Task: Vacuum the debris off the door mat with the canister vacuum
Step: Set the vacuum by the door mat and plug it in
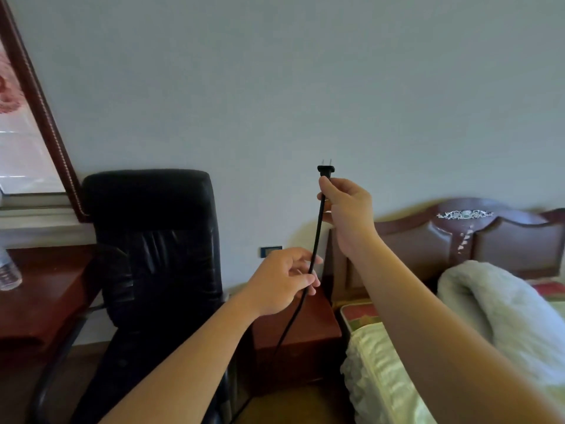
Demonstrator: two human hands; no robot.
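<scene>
My right hand (345,209) grips a black power cord (318,228) just below its two-pin plug (326,169), which points up in front of the pale wall. Lower down, my left hand (284,280) pinches the same cord, which runs on down toward the floor between the chair and the nightstand. A dark wall outlet (270,250) sits low on the wall just above my left hand. Neither the canister vacuum nor the door mat is in view.
A black leather office chair (153,255) stands at the left beside a red-brown desk (39,295) with a water bottle (9,270). A wooden nightstand (305,332) sits against the wall. The bed (397,377) with a carved headboard (458,234) and rolled blanket fills the right.
</scene>
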